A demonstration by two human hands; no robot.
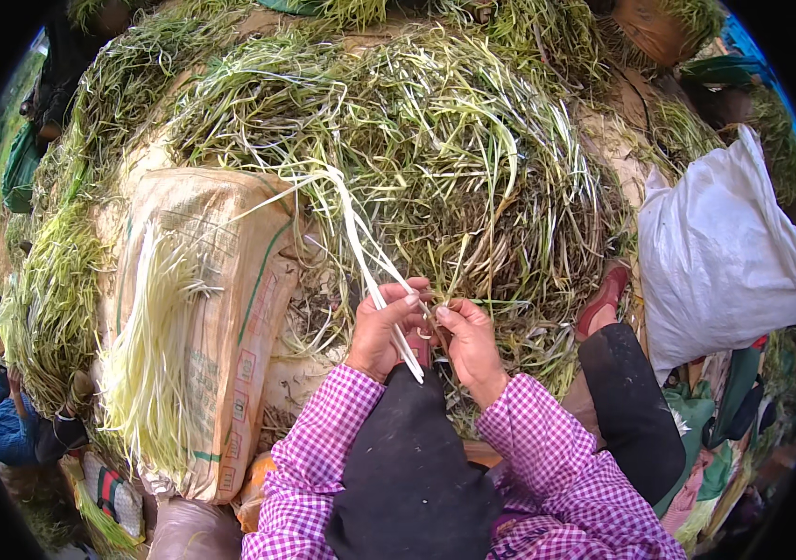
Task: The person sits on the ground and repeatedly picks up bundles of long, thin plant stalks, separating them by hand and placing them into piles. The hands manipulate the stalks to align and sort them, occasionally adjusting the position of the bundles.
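**Pale stalks in the fingers, a broad tangle left**

I am seeing the pale stalks (357, 238) in the middle of my view, slanting through the left hand (383, 327), with their lower ends showing below the palm and their upper ends reaching over the heap (472, 159). The left thumb and fingers are closing around these stalks, holding them loosely together. Just beside it, the right hand (474, 343) is pressing thumb against forefinger, pinching something thin and brownish; I am not managing to tell whether it is part of the same stalks. Nor am I able to say whether the two hands are touching.

To the left, a long bundle (150, 364) of similar pale strands is lying lengthwise on the tan woven sack (230, 201). I am taking that bundle as the portion done: its strands are running mostly one way and looking clean. The stalks in the fingers are, I am judging, partway through the same handling. The heap is spreading wide beyond the hands, tangled, green and brown, so far more is apparently remaining than is finished.

Farther out, a white sack (720, 261) is standing at the right, near a red shoe (600, 299), and someone in blue (13, 420) is showing at the left rim.
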